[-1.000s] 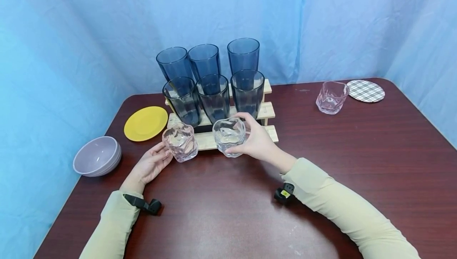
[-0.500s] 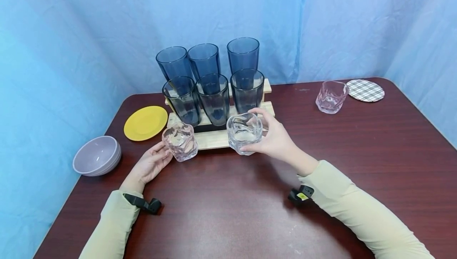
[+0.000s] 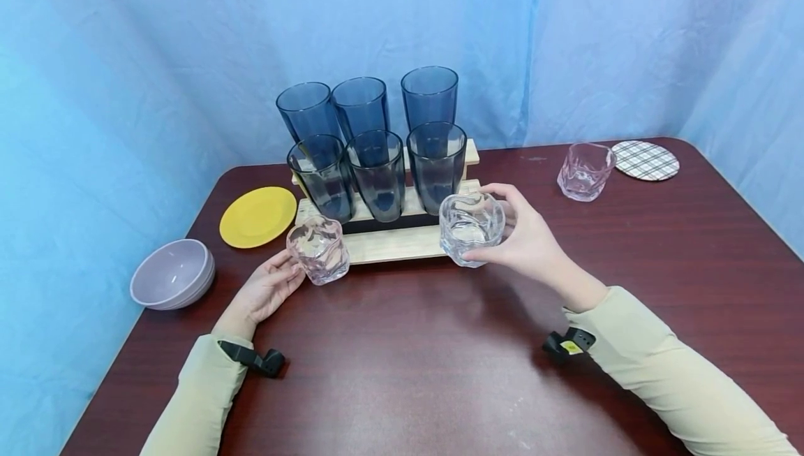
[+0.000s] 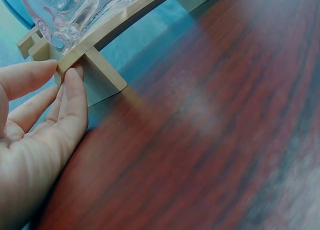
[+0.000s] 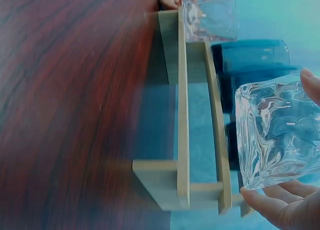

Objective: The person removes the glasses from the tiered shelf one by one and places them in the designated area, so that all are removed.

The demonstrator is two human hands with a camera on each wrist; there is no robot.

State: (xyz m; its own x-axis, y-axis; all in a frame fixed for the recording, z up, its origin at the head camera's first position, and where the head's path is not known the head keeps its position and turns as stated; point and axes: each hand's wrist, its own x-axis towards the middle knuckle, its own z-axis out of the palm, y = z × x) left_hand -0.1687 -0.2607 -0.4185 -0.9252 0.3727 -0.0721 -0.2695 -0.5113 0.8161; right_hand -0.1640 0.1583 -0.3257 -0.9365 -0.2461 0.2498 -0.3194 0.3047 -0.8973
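Note:
A light wooden stepped rack [image 3: 396,245] stands on the table. My left hand [image 3: 266,288] pinches the left end of its lowest board, thumb [image 4: 30,77] above and fingers below, as the left wrist view shows. A pinkish faceted glass [image 3: 320,253] sits on that board, right beside this hand. My right hand [image 3: 524,239] grips a clear wavy glass [image 3: 471,225] between thumb and fingers, over the right end of the lowest step. In the right wrist view the clear glass [image 5: 280,132] is raised off the lowest board [image 5: 183,110].
Several tall blue-grey glasses [image 3: 377,177] fill the two upper steps. To the left are a yellow plate [image 3: 257,217] and a lavender bowl [image 3: 172,274]. Another pink glass [image 3: 584,173] and a checked round coaster [image 3: 645,160] lie at the back right, before blue curtains.
My right hand has carried the clear glass rightward along the lowest step, from near its middle to its right end. The left hand has stayed at the rack's left end.

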